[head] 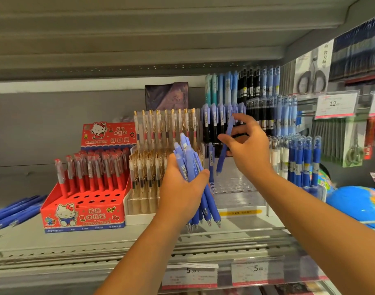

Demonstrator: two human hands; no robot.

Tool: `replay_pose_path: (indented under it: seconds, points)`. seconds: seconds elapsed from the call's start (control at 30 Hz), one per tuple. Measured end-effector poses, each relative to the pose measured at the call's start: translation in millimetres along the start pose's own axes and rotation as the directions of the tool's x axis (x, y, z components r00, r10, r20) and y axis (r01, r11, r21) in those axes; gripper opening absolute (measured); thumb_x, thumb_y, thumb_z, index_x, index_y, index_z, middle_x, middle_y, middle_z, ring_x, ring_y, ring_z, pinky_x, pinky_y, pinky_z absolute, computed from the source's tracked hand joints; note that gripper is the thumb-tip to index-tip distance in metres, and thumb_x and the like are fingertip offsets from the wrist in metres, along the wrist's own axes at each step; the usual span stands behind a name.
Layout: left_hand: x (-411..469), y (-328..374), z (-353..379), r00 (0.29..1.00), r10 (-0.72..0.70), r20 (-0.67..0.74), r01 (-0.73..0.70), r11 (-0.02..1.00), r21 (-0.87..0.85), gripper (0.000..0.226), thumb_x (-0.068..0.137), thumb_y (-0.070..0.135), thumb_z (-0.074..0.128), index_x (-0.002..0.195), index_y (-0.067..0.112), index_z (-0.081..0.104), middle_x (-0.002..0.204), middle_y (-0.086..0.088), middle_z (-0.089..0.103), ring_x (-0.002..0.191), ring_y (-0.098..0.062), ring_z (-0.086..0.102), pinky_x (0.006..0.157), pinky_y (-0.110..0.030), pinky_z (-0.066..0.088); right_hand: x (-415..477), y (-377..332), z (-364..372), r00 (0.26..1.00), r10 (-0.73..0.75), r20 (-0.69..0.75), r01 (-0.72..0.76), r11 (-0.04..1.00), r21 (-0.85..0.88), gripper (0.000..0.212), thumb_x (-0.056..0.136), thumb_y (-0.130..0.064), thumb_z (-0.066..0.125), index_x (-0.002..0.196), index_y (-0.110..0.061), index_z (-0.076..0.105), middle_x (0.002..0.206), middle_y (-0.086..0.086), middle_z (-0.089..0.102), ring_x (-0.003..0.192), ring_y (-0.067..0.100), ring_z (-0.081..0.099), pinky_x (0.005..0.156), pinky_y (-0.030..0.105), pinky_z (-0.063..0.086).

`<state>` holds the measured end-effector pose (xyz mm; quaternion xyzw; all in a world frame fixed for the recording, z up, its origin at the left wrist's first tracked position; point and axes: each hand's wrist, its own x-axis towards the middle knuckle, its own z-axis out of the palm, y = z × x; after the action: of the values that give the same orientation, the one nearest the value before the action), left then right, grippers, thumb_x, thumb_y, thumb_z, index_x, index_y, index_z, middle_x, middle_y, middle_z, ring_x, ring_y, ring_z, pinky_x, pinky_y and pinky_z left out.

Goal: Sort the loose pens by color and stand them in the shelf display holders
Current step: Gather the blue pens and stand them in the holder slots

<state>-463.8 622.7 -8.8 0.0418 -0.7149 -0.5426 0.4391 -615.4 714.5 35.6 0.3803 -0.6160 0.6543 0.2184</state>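
Left hand [180, 188] round pen bundle [189, 158], right hand [250, 150] round single pen [221, 161]; upright, tips down.

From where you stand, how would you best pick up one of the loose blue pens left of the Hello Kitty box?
Probably pinch the nearest of the loose blue pens across its barrel, coming from above and the front: they lie flat on the shelf, and the Hello Kitty box blocks their right side.

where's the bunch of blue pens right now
Head view, centre: the left hand holds the bunch of blue pens before the clear gold-clip pen holder, right of the red Hello Kitty box, left of the single blue pen in the right hand.
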Motion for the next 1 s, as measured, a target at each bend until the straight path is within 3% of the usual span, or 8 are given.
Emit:
replay_pose_path:
  seconds: [0.17,0.3,0.47,0.53,0.67,0.8,0.9,1.0]
  points:
    - [-0.2,0.4,1.1,1.0,0.002,0.006,-0.002,1.0,0.026,0.036,0.089,0.021,0.071,0.102,0.044,0.048,0.094,0.007,0.064,0.076,0.001,0.065,0.059,-0.01,0.052,1.0,7.9,4.4,1.0,0.024,0.016,-0.023,0.995,-0.096,0.051,0.081,-0.022,0.079,0.126,-0.02,0.057,0.088,-0.005,0.062,0.08,0.017,0.065,0.07,0.042,0.06]
    - [-1.7,1.6,1.3,1.0,-0.006,0.01,0.005,1.0,0.025,0.036,0.089,0.02,0.071,0.099,0.045,0.048,0.094,0.007,0.065,0.074,-0.001,0.066,0.06,-0.012,0.054,-0.9,14.6,4.1,0.991,0.086,0.102,-0.071,0.988,-0.138,0.039,0.08,-0.018,0.08,0.111,-0.022,0.056,0.083,0.0,0.06,0.073,0.021,0.067,0.058,0.036,0.06]
    - [-3.1,5.5,3.1,0.999,-0.04,0.032,0.039,0.999,0.021,0.035,0.09,0.02,0.07,0.099,0.046,0.049,0.096,0.0,0.067,0.082,-0.02,0.07,0.078,-0.041,0.058,-5.8,21.9,2.5,0.959,0.117,0.26,-0.053,0.969,-0.241,0.024,0.085,-0.016,0.075,0.095,-0.025,0.056,0.077,0.0,0.066,0.062,0.013,0.068,0.052,0.028,0.059]
    - [-3.6,7.3,3.6,0.998,-0.045,0.032,0.045,0.999,0.02,0.036,0.09,0.019,0.07,0.099,0.047,0.049,0.096,-0.001,0.067,0.083,-0.022,0.07,0.08,-0.045,0.057,-6.2,22.5,1.9,0.956,0.114,0.269,-0.046,0.968,-0.247,0.024,0.085,-0.015,0.075,0.094,-0.026,0.055,0.075,-0.002,0.065,0.06,0.01,0.068,0.049,0.023,0.057]
    - [-4.5,9.4,3.8,0.998,-0.065,0.021,0.066,0.998,-0.016,0.037,0.09,0.017,0.07,0.099,0.047,0.05,0.096,-0.006,0.067,0.084,-0.033,0.069,0.079,-0.054,0.057,-7.5,21.6,1.0,0.95,0.145,0.275,-0.073,0.964,-0.257,0.024,0.086,-0.017,0.074,0.104,-0.021,0.059,0.073,-0.006,0.065,0.066,0.014,0.069,0.051,0.025,0.057]
    - [-4.5,8.8,3.2,0.998,-0.059,0.023,0.059,0.998,-0.023,0.036,0.09,0.018,0.07,0.104,0.045,0.051,0.096,-0.006,0.067,0.084,-0.032,0.069,0.08,-0.053,0.057,-15.3,11.0,0.2,0.98,0.063,0.191,0.033,0.888,-0.459,0.04,0.091,-0.035,0.068,0.128,-0.021,0.06,0.086,-0.004,0.068,0.077,0.012,0.064,0.073,0.036,0.057]
    - [-3.2,5.8,3.7,0.999,-0.042,0.036,0.042,0.999,-0.02,0.035,0.09,0.018,0.07,0.105,0.043,0.05,0.094,-0.005,0.068,0.082,-0.025,0.07,0.078,-0.046,0.059,-25.1,-10.8,0.7,0.991,0.007,0.131,0.028,0.964,-0.265,0.028,0.094,-0.032,0.063,0.12,-0.025,0.062,0.084,-0.005,0.064,0.073,0.005,0.059,0.066,0.027,0.052]
    - [-1.8,4.0,3.9,0.999,0.001,0.038,0.0,1.0,-0.019,0.035,0.088,0.021,0.072,0.108,0.041,0.052,0.091,0.003,0.07,0.077,-0.012,0.071,0.068,-0.027,0.06,-38.3,-32.9,2.4,0.936,0.084,0.343,-0.107,0.993,0.05,0.013,0.094,-0.019,0.064,0.104,-0.015,0.07,0.08,0.004,0.067,0.064,0.009,0.061,0.056,0.028,0.053]
